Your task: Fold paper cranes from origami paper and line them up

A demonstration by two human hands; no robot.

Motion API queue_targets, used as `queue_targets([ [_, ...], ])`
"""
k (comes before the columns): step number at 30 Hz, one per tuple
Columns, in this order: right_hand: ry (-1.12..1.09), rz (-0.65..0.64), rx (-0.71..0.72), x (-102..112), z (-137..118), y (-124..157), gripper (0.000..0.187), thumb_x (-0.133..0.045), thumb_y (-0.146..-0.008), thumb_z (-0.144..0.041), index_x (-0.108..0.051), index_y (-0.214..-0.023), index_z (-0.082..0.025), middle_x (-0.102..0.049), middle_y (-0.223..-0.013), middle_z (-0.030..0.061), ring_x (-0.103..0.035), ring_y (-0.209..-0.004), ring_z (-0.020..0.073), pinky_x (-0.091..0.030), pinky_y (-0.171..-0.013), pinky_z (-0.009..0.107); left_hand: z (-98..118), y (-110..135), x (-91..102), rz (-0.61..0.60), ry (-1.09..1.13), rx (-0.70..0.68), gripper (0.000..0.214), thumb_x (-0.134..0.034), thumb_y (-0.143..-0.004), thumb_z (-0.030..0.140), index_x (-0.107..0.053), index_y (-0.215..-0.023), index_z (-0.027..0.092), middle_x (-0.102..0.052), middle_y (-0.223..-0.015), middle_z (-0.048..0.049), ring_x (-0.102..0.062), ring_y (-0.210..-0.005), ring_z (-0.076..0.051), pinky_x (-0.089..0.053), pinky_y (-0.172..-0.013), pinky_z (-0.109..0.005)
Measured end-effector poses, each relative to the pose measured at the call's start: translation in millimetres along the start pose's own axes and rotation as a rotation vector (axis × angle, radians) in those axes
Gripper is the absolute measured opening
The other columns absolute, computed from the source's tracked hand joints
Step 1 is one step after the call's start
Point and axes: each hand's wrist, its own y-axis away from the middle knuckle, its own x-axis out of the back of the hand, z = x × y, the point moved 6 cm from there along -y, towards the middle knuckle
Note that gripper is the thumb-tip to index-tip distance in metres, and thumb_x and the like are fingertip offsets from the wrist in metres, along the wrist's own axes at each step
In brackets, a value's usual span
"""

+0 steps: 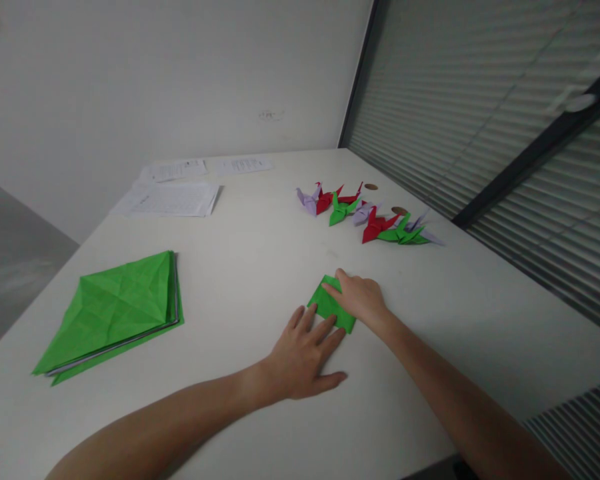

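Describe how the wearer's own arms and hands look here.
The left hand and right hand are both bare, with no gloves, rings or watch visible. The forearms are uncovered too; no sleeves, cables or markings show.

Plain bright green is shown by the sheet [325, 303]. The same green is repeated on the stack [125, 293], patterned with criss-cross creases and layered with grey. The cranes [374, 225] are coloured red, green and lilac. The papers [175, 199] are printed dark on white; the blinds [460, 87] are striped grey.
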Motion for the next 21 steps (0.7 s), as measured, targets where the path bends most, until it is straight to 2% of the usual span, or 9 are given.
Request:
queue_targets([
  [4,0.009,0.013,0.006,-0.2,0.4,-0.3,0.063,-0.019,-0.093,-0.066,-0.055,-0.109,-0.018,-0.073,-0.087,0.0150,-0.071,-0.085,0.0317,-0.047,-0.068,0.037,-0.4,0.1,-0.9,0.012,0.000,0.002,0.070,-0.042,-0.088,0.063,-0.039,-0.143,0.020,-0.047,-0.144,-0.0124,-0.030,-0.137,-0.042,-0.025,-0.108,-0.062],
  [8,0.018,0.029,0.012,1.2,0.5,1.3,0.062,-0.018,-0.094,-0.065,-0.055,-0.109,-0.018,-0.073,-0.085,0.0152,-0.071,-0.084,0.0314,-0.047,-0.068,0.037,-3.1,0.0,-3.4,0.008,0.016,0.039,0.078,-0.041,-0.087,0.065,-0.032,-0.148,0.016,-0.046,-0.145,-0.0135,-0.030,-0.137,-0.040,-0.024,-0.111,-0.060],
  [11,0.023,0.021,0.007,2.1,0.3,2.1,0.061,-0.018,-0.094,-0.064,-0.055,-0.110,-0.018,-0.073,-0.086,0.0159,-0.071,-0.085,0.0315,-0.047,-0.069,0.037,-4.9,-0.1,-5.3,-0.007,0.022,0.053,0.079,-0.042,-0.086,0.067,-0.035,-0.147,0.018,-0.045,-0.146,-0.0118,-0.028,-0.138,-0.040,-0.023,-0.112,-0.059],
  [16,0.034,0.006,0.005,1.8,-0.5,1.5,0.054,-0.024,-0.096,-0.059,-0.055,-0.112,-0.017,-0.073,-0.087,0.0158,-0.071,-0.086,0.0313,-0.047,-0.070,0.037,-7.6,0.5,-3.9,-0.003,0.022,0.090,0.077,-0.041,-0.084,0.071,-0.037,-0.146,0.025,-0.043,-0.148,-0.0086,-0.024,-0.139,-0.043,-0.014,-0.112,-0.066],
  [21,0.036,0.023,0.014,2.4,-0.4,1.3,0.052,-0.025,-0.096,-0.058,-0.055,-0.111,-0.018,-0.073,-0.086,0.0154,-0.071,-0.086,0.0316,-0.048,-0.070,0.037,-6.9,0.5,-3.3,-0.016,0.023,0.080,0.078,-0.039,-0.085,0.071,-0.036,-0.147,0.024,-0.043,-0.147,-0.0104,-0.024,-0.137,-0.045,-0.009,-0.111,-0.068],
])
